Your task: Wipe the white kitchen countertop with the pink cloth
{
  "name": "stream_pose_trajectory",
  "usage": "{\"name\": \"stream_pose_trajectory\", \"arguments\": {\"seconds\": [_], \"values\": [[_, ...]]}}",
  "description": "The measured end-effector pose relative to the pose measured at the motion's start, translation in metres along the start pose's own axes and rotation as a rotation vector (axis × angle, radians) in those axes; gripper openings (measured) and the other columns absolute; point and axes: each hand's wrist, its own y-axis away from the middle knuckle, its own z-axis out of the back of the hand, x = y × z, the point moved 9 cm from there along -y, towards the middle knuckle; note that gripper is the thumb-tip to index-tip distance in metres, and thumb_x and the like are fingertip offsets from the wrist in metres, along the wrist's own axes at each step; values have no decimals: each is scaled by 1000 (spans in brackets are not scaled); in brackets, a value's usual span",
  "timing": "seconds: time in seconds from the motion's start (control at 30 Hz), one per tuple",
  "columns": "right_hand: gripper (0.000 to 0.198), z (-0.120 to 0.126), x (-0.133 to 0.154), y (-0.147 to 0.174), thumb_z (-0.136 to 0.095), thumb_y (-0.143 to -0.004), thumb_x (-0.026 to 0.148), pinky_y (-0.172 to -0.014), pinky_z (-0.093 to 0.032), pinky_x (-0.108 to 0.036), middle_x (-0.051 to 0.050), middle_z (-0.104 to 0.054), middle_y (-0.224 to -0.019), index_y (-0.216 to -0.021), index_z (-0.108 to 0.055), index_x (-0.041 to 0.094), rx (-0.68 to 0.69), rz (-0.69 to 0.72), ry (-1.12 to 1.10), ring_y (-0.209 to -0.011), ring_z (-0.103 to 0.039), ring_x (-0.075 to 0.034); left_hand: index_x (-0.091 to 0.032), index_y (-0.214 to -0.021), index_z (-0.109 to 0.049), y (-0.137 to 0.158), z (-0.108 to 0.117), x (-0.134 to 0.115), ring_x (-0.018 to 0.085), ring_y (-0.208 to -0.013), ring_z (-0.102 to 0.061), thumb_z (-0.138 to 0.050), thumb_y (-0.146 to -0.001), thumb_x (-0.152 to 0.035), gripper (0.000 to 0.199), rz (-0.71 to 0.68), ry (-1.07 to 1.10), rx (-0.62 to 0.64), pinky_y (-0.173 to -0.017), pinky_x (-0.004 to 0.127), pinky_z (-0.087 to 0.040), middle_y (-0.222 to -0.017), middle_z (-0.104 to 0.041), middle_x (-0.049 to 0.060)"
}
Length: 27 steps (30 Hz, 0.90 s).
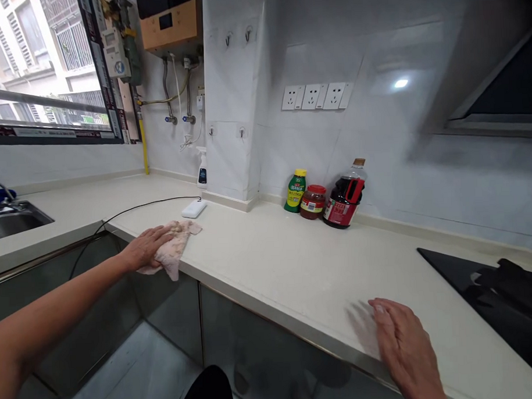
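My left hand (146, 249) lies on a pale pink cloth (175, 249) at the counter's front edge near the corner. Its fingers press on the cloth, and part of the fabric hangs over the edge. Close beyond the cloth is a white power bank-like block (194, 209) with a black cable. My right hand (404, 343) hovers at or just above the white countertop (268, 263), its fingers fairly straight and nothing in them. Whether it touches the surface I cannot tell.
Against the wall stand a green bottle (296, 191), a red-lidded jar (313, 202) and a large dark sauce bottle (345, 195). A black cooktop (483, 299) is at the right, a sink (20, 220) at the left. A spray bottle (202, 167) stands beside the pillar (232, 102).
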Motion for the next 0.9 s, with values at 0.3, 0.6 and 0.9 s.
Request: {"name": "stream_pose_trajectory", "arguments": {"seconds": [0.3, 0.6, 0.9], "values": [[47, -12, 2, 2, -30, -97, 61, -90, -42, -43, -4, -67, -108, -102, -63, 27, 139, -138, -80, -103, -60, -26, -17, -139, -52, 3, -5, -25, 41, -142, -36, -74, -65, -37, 80, 128, -80, -45, -116, 51, -27, -154, -45, 20], [49, -12, -1, 4, -34, -95, 63, -85, -42, -39, -4, -68, -109, -100, -66, 27, 153, -234, -153, -103, -61, -26, -17, -135, -56, -13, 15, -168, 42, -136, -40, -76, -70, -50, 76, -119, 23, -150, -109, 55, -28, -144, -53, 20], [49, -10, 1, 1, -33, -94, 64, -89, -42, -40, -3, -68, -107, -100, -65, 27, 147, -222, -152, -104, -60, -27, -12, -127, -59, -28, 51, -320, 41, -126, -45, -75, -74, -58, 72, -350, 60, -175, -102, 55, -34, -137, -56, 21]]}}
